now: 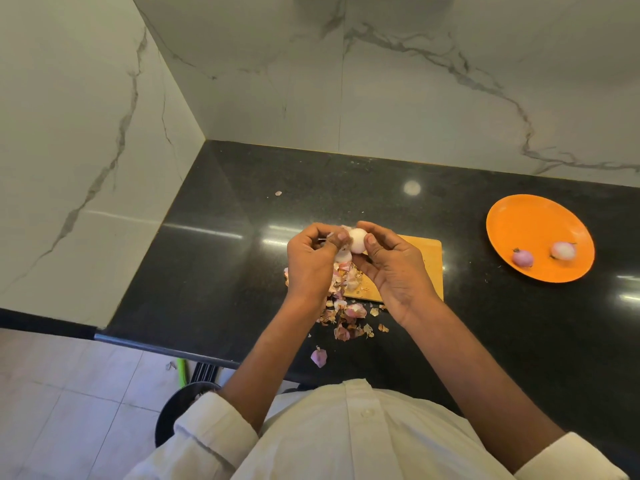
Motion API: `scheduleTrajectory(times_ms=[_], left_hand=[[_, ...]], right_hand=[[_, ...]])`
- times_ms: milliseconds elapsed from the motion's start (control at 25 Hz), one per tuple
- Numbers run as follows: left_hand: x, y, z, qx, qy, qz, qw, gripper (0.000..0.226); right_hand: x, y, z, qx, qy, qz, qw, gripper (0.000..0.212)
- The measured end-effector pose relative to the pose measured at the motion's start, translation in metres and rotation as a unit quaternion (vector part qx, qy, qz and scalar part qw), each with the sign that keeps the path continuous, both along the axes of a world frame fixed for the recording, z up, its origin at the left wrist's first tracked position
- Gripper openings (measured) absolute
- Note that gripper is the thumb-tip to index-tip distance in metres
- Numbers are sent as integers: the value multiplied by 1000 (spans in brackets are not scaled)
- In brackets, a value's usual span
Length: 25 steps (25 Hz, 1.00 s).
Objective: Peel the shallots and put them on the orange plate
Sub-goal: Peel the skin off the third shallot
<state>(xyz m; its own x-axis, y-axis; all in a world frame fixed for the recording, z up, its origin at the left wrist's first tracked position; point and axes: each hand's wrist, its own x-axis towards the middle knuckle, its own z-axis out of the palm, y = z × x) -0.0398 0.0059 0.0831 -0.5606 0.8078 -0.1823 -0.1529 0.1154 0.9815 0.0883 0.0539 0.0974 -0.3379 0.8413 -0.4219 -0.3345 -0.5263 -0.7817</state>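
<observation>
Head view: I see the black counter [221,271] filling the middle, the orange plate [533,220] at three o'clock holding two peeled shallots [523,258]. The wooden board [431,261] lies under my hands at centre. My right hand [394,268] and left hand [310,261] both pinch one pale shallot [357,240] above it. Loose skins [346,317] lie scattered at six o'clock.

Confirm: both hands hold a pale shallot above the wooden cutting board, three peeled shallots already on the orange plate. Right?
Not quite. The head view shows two peeled shallots on the orange plate, not three. The rest stands: the left hand and right hand hold a pale shallot above the wooden cutting board.
</observation>
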Motion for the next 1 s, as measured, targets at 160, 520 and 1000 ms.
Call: scheduleTrajectory(times_ms=[160, 520, 1000], left_hand=[[-5, 0, 0, 6, -139, -15, 990, 9], [-6, -13, -1, -13, -162, -59, 985, 11], [-11, -32, -15, -22, -126, 33, 991, 8]], right_hand=[[4, 5, 1, 16, 10, 21, 1000, 30], [12, -5, 4, 174, -159, 72, 969, 32], [6, -16, -17, -179, 75, 23, 981, 38]])
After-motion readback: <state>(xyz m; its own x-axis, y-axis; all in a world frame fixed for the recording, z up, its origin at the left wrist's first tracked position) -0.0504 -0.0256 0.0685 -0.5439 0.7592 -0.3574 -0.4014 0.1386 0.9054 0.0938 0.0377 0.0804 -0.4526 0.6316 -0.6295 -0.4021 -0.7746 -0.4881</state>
